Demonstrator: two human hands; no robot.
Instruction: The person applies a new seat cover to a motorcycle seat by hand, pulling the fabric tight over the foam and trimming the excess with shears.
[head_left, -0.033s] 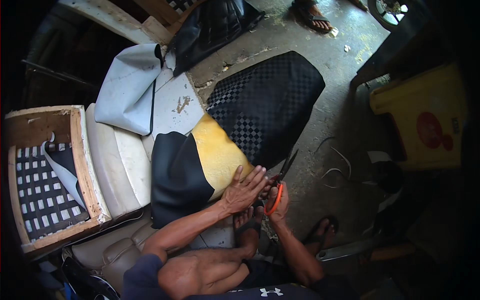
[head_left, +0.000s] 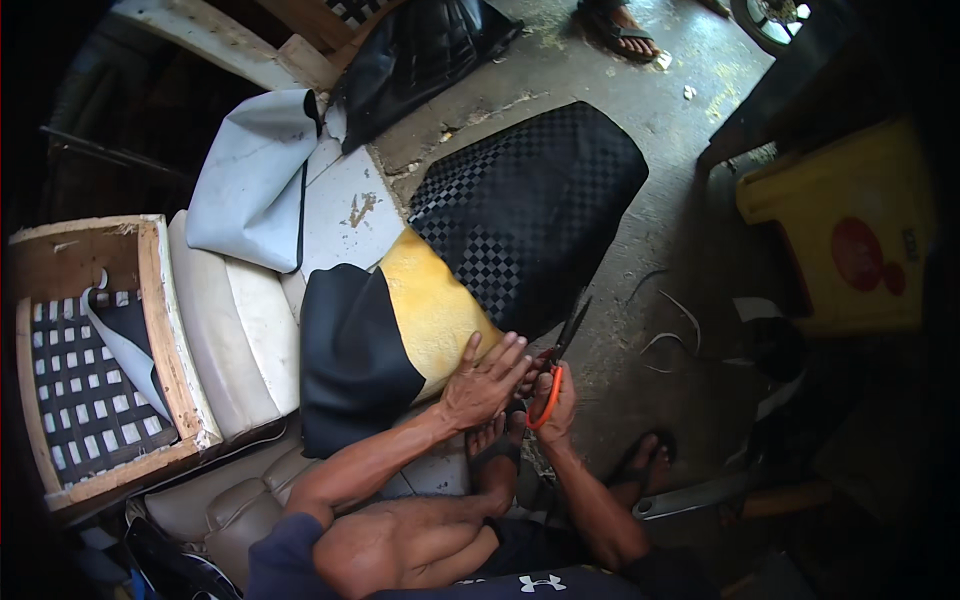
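Note:
My left hand (head_left: 483, 386) lies with fingers stretched out and flat at the lower corner of a yellow, foam-like piece (head_left: 430, 300). Close beside its fingertips, my right hand (head_left: 560, 412) grips orange-handled scissors (head_left: 554, 388). Their dark blades point up and away, along the near edge of a black checkered sheet (head_left: 545, 200). I cannot tell whether the blades touch that sheet. To the left, a smooth black sheet (head_left: 350, 350) is folded against the yellow piece. Part of my right hand's fingers is hidden behind the scissors and my left hand.
At left stands a wooden frame with woven black straps (head_left: 150, 330) beside off-white cushions (head_left: 235, 330). A pale folded sheet (head_left: 250, 180) and a black bag-like bundle (head_left: 420, 60) lie beyond. A yellow container (head_left: 830, 230) stands right. Another person's sandaled foot (head_left: 625, 35) shows far off.

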